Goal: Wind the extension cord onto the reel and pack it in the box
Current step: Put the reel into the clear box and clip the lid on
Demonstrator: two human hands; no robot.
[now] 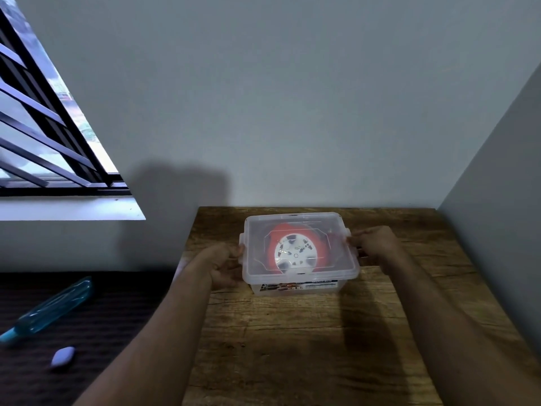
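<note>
— Two hands at the box (295, 287): left hand (225, 266) and right hand (373, 243) each grip a side latch, lid (298, 227) lying between them.

— Contents?

— Reel (295, 252) with orange cord wound on lies flat inside, between both hands. Packing appears done; closing is in hand. Next, I judge, both latches need pressing down firmly.

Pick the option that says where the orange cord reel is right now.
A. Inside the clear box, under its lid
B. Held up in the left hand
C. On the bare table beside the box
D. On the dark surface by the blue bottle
A: the orange cord reel shows through the clear lid of the box, while the left hand and right hand are at its side latches.
</note>
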